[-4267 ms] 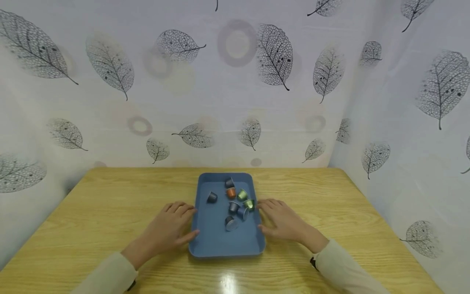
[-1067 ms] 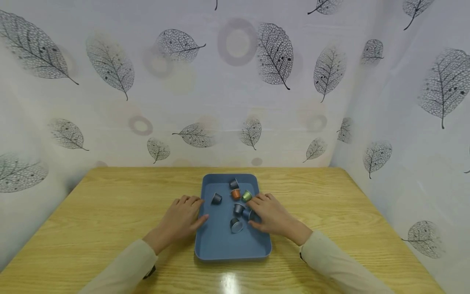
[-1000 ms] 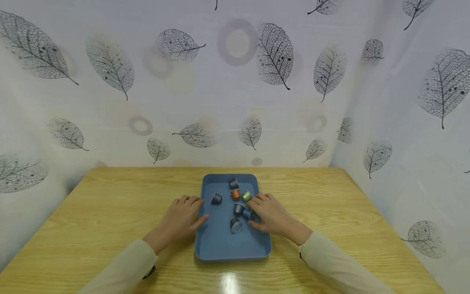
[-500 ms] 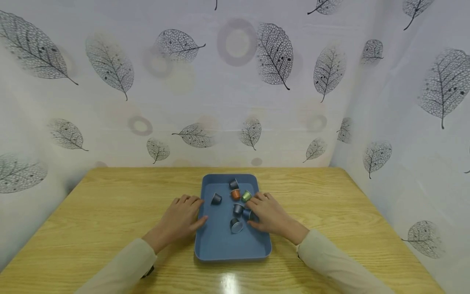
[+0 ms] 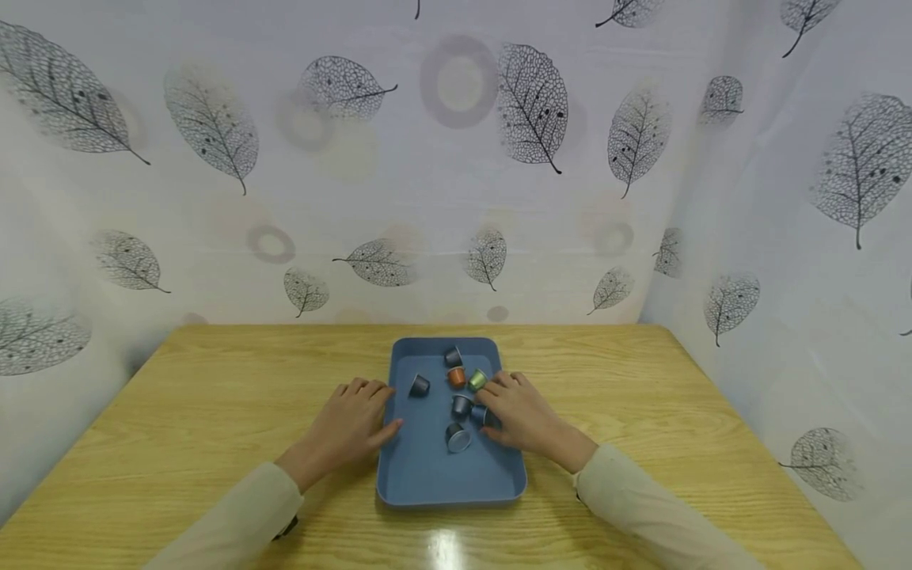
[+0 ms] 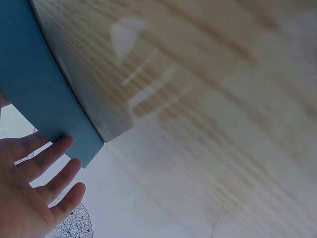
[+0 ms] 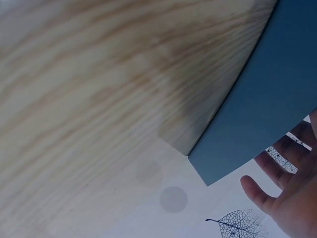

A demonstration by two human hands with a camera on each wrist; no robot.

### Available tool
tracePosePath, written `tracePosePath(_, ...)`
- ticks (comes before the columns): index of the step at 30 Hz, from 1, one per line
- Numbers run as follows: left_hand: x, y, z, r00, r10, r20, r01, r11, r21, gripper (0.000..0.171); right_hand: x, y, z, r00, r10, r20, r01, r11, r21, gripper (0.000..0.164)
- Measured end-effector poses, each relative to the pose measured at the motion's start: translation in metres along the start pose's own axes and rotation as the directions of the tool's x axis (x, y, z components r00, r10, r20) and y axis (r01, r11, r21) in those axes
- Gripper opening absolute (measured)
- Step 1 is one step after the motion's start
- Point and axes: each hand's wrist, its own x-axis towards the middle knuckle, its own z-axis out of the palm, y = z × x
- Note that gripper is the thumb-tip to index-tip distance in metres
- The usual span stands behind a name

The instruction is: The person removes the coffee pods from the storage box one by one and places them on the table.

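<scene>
A blue rectangular tray (image 5: 449, 483) lies on the wooden table with several coffee capsules in it. My left hand (image 5: 347, 427) rests at its left rim, fingers loosely spread; in the left wrist view the fingertips (image 6: 63, 144) lie against the outer wall. Over the right rim reaches my right hand (image 5: 523, 416), fingers loosely bent, beside a light green capsule (image 5: 477, 381) and partly over a blue capsule (image 5: 481, 416). An orange capsule (image 5: 457, 378) and a dark grey capsule (image 5: 461, 406) lie nearby. What is beneath the right palm is hidden.
Another dark capsule (image 5: 419, 386) lies alone at the tray's left, one more capsule (image 5: 453, 357) near its far end, and a tipped capsule (image 5: 458, 438) shows its pale lid nearer the front. A leaf-patterned curtain (image 5: 456, 198) hangs behind the wooden table (image 5: 235, 396).
Since the oldest frame, the tray has shifted slightly right and my left hand with it. My right hand has moved in over the rim, covering a second green capsule. Lately, both hands are nearly still.
</scene>
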Motion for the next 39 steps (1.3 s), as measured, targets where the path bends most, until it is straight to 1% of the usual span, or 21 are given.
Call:
tracePosePath(9, 0.000, 0.000, 0.001, 1.000, -0.002, -0.008, 0.002, 1.000, 0.001, 0.049, 0.001, 0.000, 0.000, 1.000, 0.002, 0.004, -0.002, 1.000, -0.001, 0.041)
tracePosePath(18, 0.000, 0.000, 0.001, 1.000, -0.002, -0.006, 0.002, 1.000, 0.003, 0.049, 0.001, 0.001, -0.004, 1.000, 0.000, -0.018, 0.001, 0.999, 0.042, 0.036)
tracePosePath(24, 0.001, 0.000, 0.001, 1.000, -0.009, 0.004, 0.009, 1.000, -0.001, 0.050, 0.002, 0.005, -0.006, 1.000, -0.007, -0.024, 0.009, 0.998, 0.060, 0.035)
tracePosePath(31, 0.000, 0.000, 0.001, 1.000, -0.011, -0.001, 0.011, 1.000, -0.004, 0.050, 0.004, 0.010, -0.011, 0.999, -0.005, -0.043, 0.009, 0.995, 0.095, 0.032)
tracePosePath(39, 0.001, 0.000, 0.000, 1.000, -0.009, -0.017, 0.009, 1.000, -0.008, 0.050, 0.006, 0.017, -0.024, 1.000, 0.013, -0.027, -0.011, 0.996, 0.092, 0.031)
